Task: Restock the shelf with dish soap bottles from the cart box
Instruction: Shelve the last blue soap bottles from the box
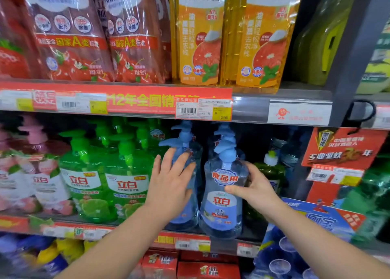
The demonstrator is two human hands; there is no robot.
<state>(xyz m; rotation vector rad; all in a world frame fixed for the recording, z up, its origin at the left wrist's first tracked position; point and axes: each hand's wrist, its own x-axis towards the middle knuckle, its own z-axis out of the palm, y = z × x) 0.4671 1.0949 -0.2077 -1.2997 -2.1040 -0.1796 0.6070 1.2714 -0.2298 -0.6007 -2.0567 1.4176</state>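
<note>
While the person stands square to the shelving, both bare arms reach to the middle shelf [69,229].

Right hand [255,191]: clamped on a blue dish soap bottle [221,196]. The thumb lies across the front, just above the label, and the fingers curl round the bottle's right side. The bottle is upright, with its base at the front lip of the middle shelf. Whether it rests fully on the board cannot be told.

Left hand [171,182]: fingers straight and spread apart, palm laid flat against a second blue bottle [185,152]. This bottle stands upright just beside the held one, on its left and slightly further back. More blue pump heads show behind both.

Adjacent stock on the same shelf: green pump bottles [126,185] just left of the blue ones, pink pump bottles [42,183] further left, and a dark green bottle [272,173] to the right of the held bottle.

Upper shelf: red refill pouches [73,35] and orange refill pouches [198,35]. A price tag [203,109] is fixed on the rail directly above the blue bottles.

Lower level: red boxes [209,270] stand below the hands.
</note>
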